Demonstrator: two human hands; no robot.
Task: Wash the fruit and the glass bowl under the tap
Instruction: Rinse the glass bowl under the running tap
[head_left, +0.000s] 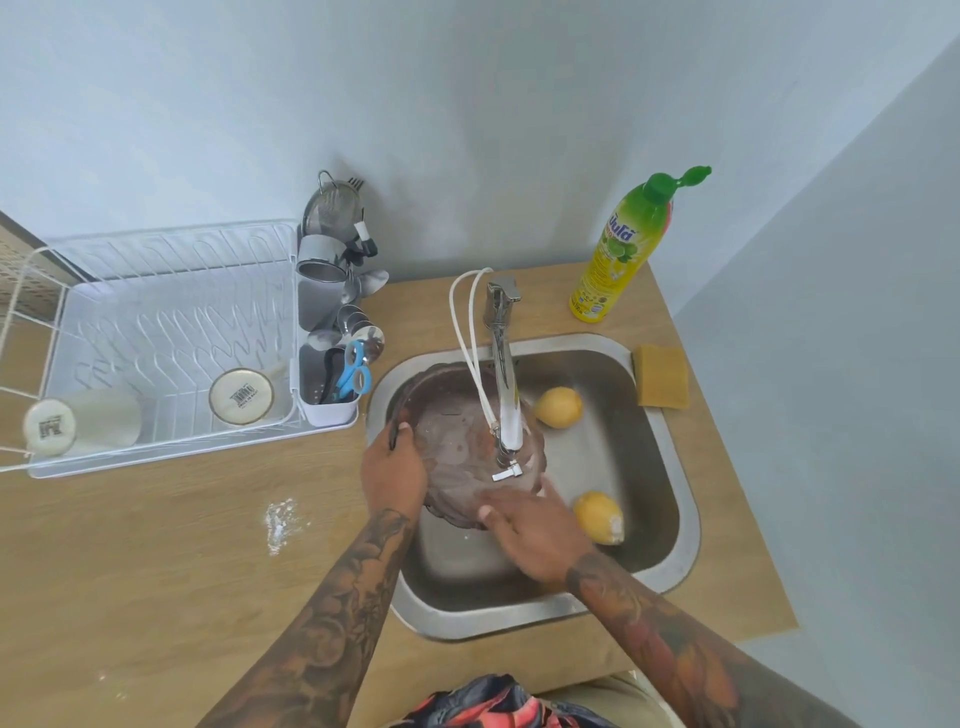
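Pale walls meet at the far right corner behind a wooden counter (156, 545) with a steel sink (670, 415) sunk near its right edge. Over the basin's left half, under the tap (506, 384), the glass bowl (457, 441) is held tilted. The left hand (392, 467) grips its left rim, thumb hooked over the edge. The right hand (530, 535) lies with fingers spread flat against the bowl's near side. Two yellow fruits sit in the basin's right half: the far fruit (559, 407) near the back wall, the near fruit (599, 518) just beside the right hand. A sponge (662, 375) rests on the sink's far right rim, a soap bottle (623, 249) behind it. A dish rack (156, 338) fills the counter's far left; bare wood lies before it.
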